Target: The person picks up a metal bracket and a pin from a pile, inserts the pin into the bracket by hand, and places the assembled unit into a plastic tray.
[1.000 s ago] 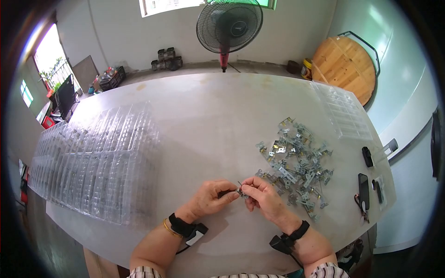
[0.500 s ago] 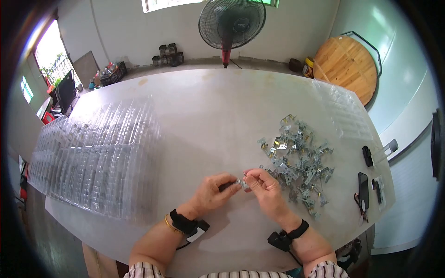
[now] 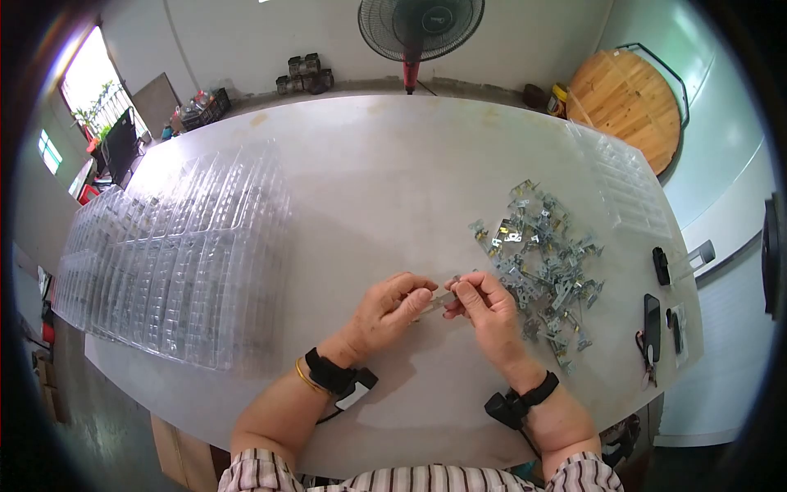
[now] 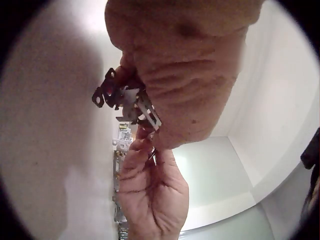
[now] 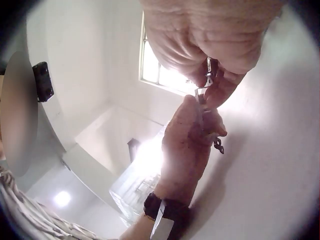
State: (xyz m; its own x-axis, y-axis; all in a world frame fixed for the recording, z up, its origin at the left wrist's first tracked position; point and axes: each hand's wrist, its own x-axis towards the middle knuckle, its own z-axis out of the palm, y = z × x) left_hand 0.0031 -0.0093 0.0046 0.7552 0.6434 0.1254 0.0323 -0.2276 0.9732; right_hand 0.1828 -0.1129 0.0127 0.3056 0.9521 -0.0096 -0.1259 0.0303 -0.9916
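Note:
Over the table my left hand grips a small stamped metal bracket, its dark looped end poking out past the fingers in the left wrist view. Facing it, my right hand pinches a small metal piece between thumb and fingers. The two hands' fingertips come close together, with metal bridging the gap between them. Much of both parts is hidden by the fingers; whether they form one piece I cannot tell. Just beyond the right hand lies a loose pile of similar metal brackets.
Stacked clear plastic trays with parts inside cover the table's left side. A clear tray lies at the far right. Along the right edge are a black phone, scissors and a small black object. A fan stands behind the table.
The head view has tilted down slightly. Both hands sit higher in the picture, their fingertips somewhat farther apart, and more of the metal between them shows. The pile looks unchanged.

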